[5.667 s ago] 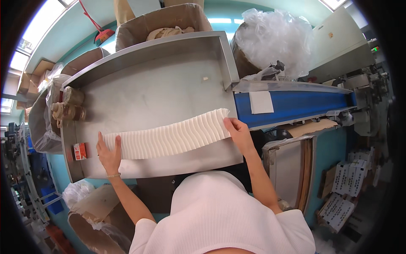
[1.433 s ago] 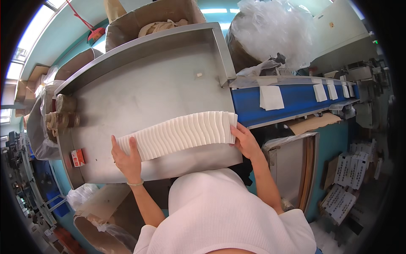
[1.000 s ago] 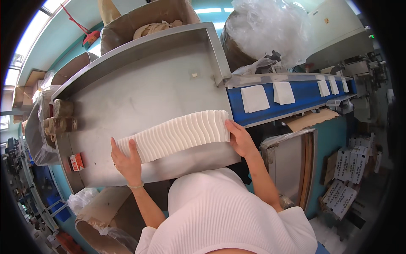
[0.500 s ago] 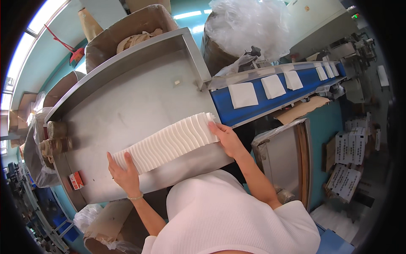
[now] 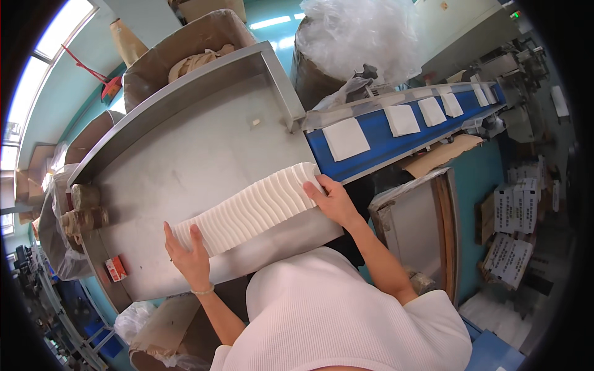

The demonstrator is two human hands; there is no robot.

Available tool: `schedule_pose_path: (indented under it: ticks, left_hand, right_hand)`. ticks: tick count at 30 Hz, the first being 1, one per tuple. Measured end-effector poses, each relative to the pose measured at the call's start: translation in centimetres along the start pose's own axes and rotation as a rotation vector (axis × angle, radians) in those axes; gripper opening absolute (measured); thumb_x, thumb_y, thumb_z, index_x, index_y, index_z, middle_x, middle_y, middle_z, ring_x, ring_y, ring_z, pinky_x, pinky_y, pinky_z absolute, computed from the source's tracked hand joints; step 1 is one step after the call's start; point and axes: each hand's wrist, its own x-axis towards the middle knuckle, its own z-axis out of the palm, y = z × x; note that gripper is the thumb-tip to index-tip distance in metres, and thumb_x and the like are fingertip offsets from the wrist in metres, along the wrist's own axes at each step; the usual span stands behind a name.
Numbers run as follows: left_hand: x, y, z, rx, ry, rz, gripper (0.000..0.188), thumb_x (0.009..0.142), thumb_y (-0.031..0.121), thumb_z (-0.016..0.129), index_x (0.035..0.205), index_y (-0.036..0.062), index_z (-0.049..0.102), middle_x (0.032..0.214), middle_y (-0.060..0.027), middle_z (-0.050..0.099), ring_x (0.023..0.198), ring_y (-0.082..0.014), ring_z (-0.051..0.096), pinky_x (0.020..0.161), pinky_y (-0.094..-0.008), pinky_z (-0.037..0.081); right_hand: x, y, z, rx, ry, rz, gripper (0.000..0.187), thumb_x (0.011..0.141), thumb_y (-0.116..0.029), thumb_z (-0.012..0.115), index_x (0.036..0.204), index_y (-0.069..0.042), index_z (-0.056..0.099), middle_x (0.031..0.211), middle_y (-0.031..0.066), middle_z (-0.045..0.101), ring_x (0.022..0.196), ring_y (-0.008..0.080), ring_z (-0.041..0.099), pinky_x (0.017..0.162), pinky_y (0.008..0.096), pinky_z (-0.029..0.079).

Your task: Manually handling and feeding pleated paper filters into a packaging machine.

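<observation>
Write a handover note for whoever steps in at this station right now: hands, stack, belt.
Left hand: flat against the left end of the row of white folded sheets, fingers spread.
Right hand: pressed on the right end, by the belt.
The row lies on the steel tray table, squeezed between both hands and not lifted.
Blue conveyor: several loose white sheets lie on it, not collected.
Small red box at the table's left edge, untouched.
Done: row gathered. Left: the sheets on the belt.

Small red-and-white carton (image 5: 116, 269) at the metal table's (image 5: 204, 154) near-left corner; stacked white printed cartons, perhaps boxes (image 5: 520, 235), far right
</observation>
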Motion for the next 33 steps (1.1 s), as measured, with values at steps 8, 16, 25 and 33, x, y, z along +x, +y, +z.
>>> schedule_pose_path:
  ticks: [8, 16, 25, 33]
  left_hand:
    - [0.1, 1.1, -0.7, 0.001, -0.041, -0.053, 0.068, 0.095, 0.039, 0.062, 0.145, 0.0, 0.038, 0.136, -0.0262, 0.048, 0.123, -0.0416, 0.049, 0.102, -0.0469, 0.04]
    - [0.1, 0.0, -0.6, -0.126, -0.047, -0.006, 0.07, 0.095, 0.036, 0.063, 0.145, -0.0035, 0.035, 0.142, -0.0259, 0.045, 0.129, -0.0402, 0.045, 0.108, -0.0451, 0.035]
    - [0.0, -0.1, 0.1, -0.099, -0.037, 0.024, 0.07, 0.096, 0.035, 0.062, 0.145, -0.0058, 0.034, 0.14, -0.0277, 0.046, 0.13, -0.0404, 0.044, 0.11, -0.0454, 0.032]
    - [-0.1, 0.1, -0.2, -0.079, -0.049, -0.021, 0.07, 0.096, 0.036, 0.062, 0.145, -0.0048, 0.035, 0.142, -0.0269, 0.045, 0.131, -0.0403, 0.043, 0.109, -0.0448, 0.033]
  right_hand:
    - [-0.3, 1.3, -2.1, 0.401, -0.061, 0.175, 0.033, 0.095, -0.013, 0.062, 0.125, 0.0, 0.058, 0.109, 0.0044, 0.066, 0.097, 0.0124, 0.063, 0.084, 0.0271, 0.05]
    - [0.6, -1.6, -0.3, 0.22, -0.118, 0.128, 0.046, 0.096, -0.035, 0.062, 0.127, 0.0, 0.058, 0.104, 0.0056, 0.066, 0.093, 0.0107, 0.059, 0.081, 0.0264, 0.048]
    - [-0.3, 0.0, -2.8, 0.513, -0.265, 0.33, 0.038, 0.098, -0.03, 0.06, 0.125, -0.003, 0.061, 0.104, 0.0009, 0.066, 0.088, 0.0084, 0.059, 0.072, 0.0239, 0.047]
    - [0.1, 0.8, -2.4, 0.447, -0.245, 0.266, 0.034, 0.096, -0.024, 0.062, 0.118, 0.001, 0.064, 0.102, 0.0023, 0.068, 0.088, 0.0104, 0.061, 0.076, 0.0247, 0.049]
